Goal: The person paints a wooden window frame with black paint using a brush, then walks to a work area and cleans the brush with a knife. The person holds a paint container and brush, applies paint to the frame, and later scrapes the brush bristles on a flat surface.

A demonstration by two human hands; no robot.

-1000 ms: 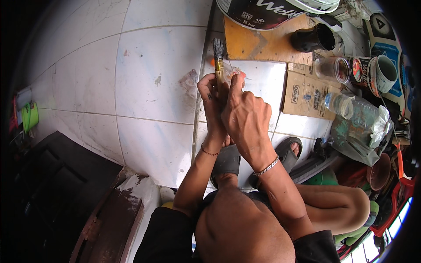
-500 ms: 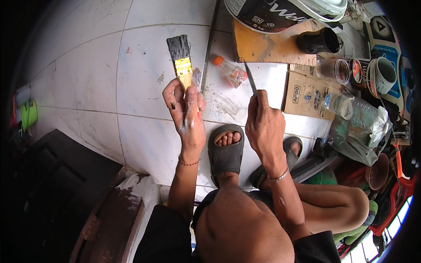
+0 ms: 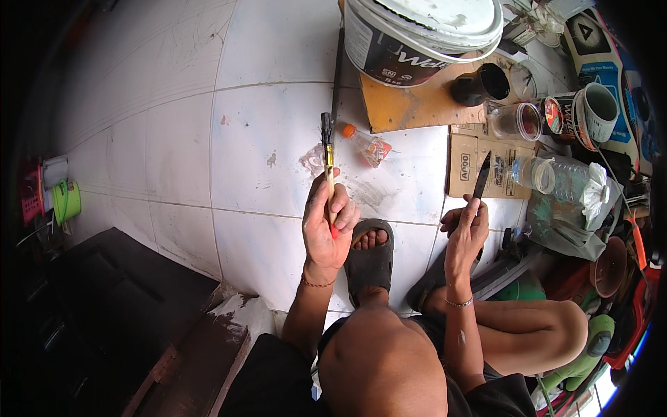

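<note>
My left hand (image 3: 327,222) grips a paintbrush (image 3: 330,172) by its pale wooden handle. The brush stands edge-on, dark bristles (image 3: 326,128) pointing away from me, with the red handle end showing in my palm. To the right, my right hand (image 3: 465,236) holds a dark knife (image 3: 482,178) with a pointed blade between thumb and fingers, its tip over the flattened cardboard (image 3: 464,163). The two tools are well apart. Just beyond the brush lie a small clear bottle with an orange cap (image 3: 367,146) and a crumpled plastic wrapper (image 3: 312,160) on the tiles.
A large paint bucket (image 3: 396,59) rests on a wooden board (image 3: 389,104), beside a black cup (image 3: 479,85). Plastic tubs (image 3: 517,121), a large clear bottle (image 3: 570,184) and other clutter crowd the right. A dark panel (image 3: 132,285) stands at the lower left.
The brush has turned from its broad face to its narrow edge. My right hand has moved right and lower, and the knife now tilts right instead of left. The view has shifted slightly.
</note>
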